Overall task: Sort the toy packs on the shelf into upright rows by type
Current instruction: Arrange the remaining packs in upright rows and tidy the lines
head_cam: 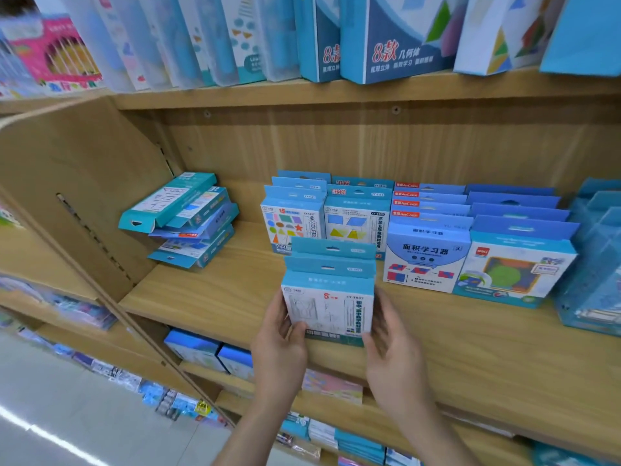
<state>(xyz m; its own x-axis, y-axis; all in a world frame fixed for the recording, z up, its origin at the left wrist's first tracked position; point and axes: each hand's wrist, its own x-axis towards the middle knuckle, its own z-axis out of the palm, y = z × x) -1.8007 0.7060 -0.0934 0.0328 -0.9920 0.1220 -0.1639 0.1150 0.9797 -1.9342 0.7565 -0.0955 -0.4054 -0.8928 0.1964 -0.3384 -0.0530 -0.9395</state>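
Note:
Two teal-and-white toy packs [329,297] stand upright, one behind the other, near the front of the wooden shelf [215,297]. My left hand [280,344] grips the front pack's lower left edge, thumb on its face. My right hand [389,341] touches its right edge with loosely bent fingers. Behind stand upright rows: shape packs [292,223], triangle packs [358,223], blue area-learner packs [425,253] and tangram packs [514,264]. A leaning pile of several packs [186,220] lies flat at the back left.
The shelf's side wall [77,183] rises at the left. Clear blue boxes [594,264] stand at the far right. Tall boxes [396,38] fill the shelf above, and more packs [208,351] sit on the shelf below.

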